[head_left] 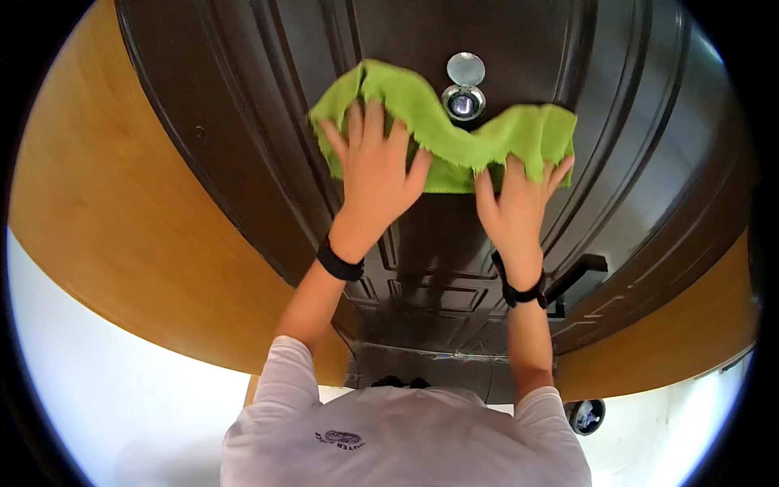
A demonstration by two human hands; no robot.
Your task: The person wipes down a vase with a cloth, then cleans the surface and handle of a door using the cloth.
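A bright green cloth point(454, 146) stretches across the upper part of a dark brown panelled door point(462, 32), with a sagging middle and ragged folded edges. My left hand point(377, 166) holds its left part against the door, fingers apart and their tips partly tucked into the folds. At the cloth's right end, my right hand point(519, 199) holds it up, most of its fingertips hidden by the fabric. Just above the sag is a round metal peephole point(463, 103) with its cover point(466, 69) flipped up. Each wrist wears a black band.
A black door handle point(578, 280) juts out below and right of my right hand. Light wooden framing point(105, 162) borders the door on both sides. The door's lower edge meets a dark floor point(422, 369). A dark round object point(587, 416) stands at the lower right.
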